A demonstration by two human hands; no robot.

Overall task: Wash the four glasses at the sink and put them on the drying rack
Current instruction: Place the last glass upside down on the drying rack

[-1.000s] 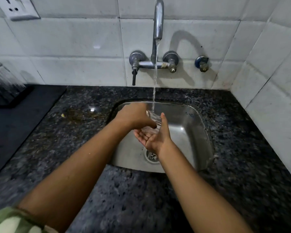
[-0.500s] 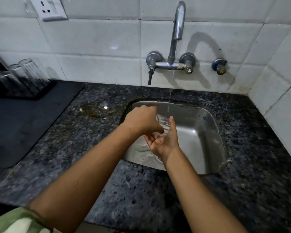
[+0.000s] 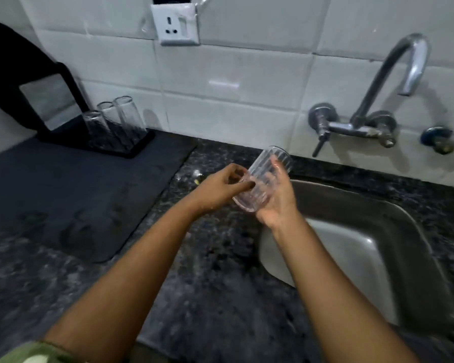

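Ribbed glass [image 3: 264,179]: tilted, rim toward 1 o'clock, over the counter edge just left of the steel sink [image 3: 404,258]. Right hand [image 3: 277,199] cradles it, fingers curled around; left hand [image 3: 220,188] pinches its side. Three glasses [image 3: 116,121] stand in the black drying rack [image 3: 131,150] at 10 o'clock.

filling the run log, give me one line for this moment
left hand and right hand: hold clear ribbed glass | three clear glasses on black rack

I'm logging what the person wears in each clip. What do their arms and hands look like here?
Both forearms are bare. The left hand and right hand wear no gloves; no rings, watch or bracelets are visible. Only a green patterned sleeve edge shows on the left upper arm. The hands look wet.
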